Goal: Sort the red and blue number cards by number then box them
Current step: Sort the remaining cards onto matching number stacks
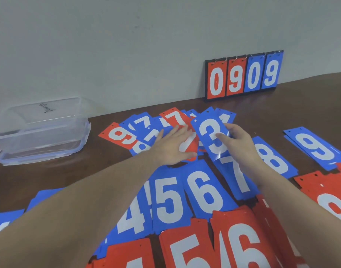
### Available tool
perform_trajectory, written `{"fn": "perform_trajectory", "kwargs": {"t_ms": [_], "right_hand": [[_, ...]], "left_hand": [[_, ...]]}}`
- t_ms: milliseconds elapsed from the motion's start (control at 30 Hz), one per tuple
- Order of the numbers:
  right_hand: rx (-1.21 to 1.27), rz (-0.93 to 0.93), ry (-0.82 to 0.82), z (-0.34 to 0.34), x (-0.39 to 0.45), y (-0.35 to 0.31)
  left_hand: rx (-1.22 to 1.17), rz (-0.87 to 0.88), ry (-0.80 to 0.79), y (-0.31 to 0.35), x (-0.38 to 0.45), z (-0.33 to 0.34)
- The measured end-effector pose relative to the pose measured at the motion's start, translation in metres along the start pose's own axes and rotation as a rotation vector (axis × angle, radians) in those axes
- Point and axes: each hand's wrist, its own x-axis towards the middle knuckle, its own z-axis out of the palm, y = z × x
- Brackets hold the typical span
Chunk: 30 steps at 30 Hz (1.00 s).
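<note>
Brown table point(310, 97); landmark taken as the flip scoreboard point(244, 75) standing against the wall, reading 0 9 0 9, two red panels then two blue.

Just in front of the scoreboard, a loose heap of unsorted cards point(142, 130), red and blue overlapping, a red 7 and a red 9 legible among them.

Left hand point(171, 146) lies flat on that heap, fingers straight and spread, pressing on the cards, nothing gripped.

Right hand point(237, 142), in front of the scoreboard, pinches a blue 3 card point(210, 132): thumb on the card's face, fingers curled behind its right edge. Card is tilted, lifted above the heap.

Nearer the person than the scoreboard, a row of blue cards point(185, 194) lies face up: 4, 5, 6, 7, 8. A blue 9 stack point(314, 146) sits to the right, below the scoreboard.

Nearest the person, a row of red cards point(223, 244): 4, 5, 6, partly overlapped; further red cards at the right edge.

Far left of the scoreboard, by the wall, a clear plastic box point(40, 130) sitting on its lid.
</note>
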Motion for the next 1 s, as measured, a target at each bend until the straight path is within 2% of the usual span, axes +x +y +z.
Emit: {"fn": "perform_trajectory", "kwargs": {"t_ms": [67, 133, 233, 333, 433, 667, 833, 1000], "right_hand": [[-0.005, -0.004, -0.005, -0.003, 0.001, 0.001], [-0.017, -0.003, -0.008, -0.005, 0.003, 0.003], [-0.023, 0.013, -0.014, -0.004, 0.002, 0.002], [0.003, 0.021, -0.011, -0.004, -0.003, -0.003], [0.067, 0.032, -0.029, -0.006, -0.009, -0.009], [0.215, 0.125, -0.214, 0.005, -0.026, -0.032], [0.152, 0.068, -0.366, 0.038, -0.048, -0.049], [0.044, 0.038, -0.463, 0.083, -0.07, -0.062]], "left_hand": [[0.034, 0.001, -0.066, -0.002, 0.006, -0.002], [0.013, -0.017, -0.068, -0.002, 0.008, -0.002], [-0.041, -0.02, -0.007, -0.001, 0.005, -0.002], [-0.121, -0.019, 0.118, 0.001, -0.003, -0.008], [-0.285, -0.014, 0.217, -0.007, -0.019, -0.02], [-0.532, -0.031, 0.294, -0.044, -0.08, -0.043], [-0.542, -0.013, 0.19, -0.061, -0.129, -0.055], [-0.781, -0.071, -0.038, -0.063, -0.179, -0.068]]}}
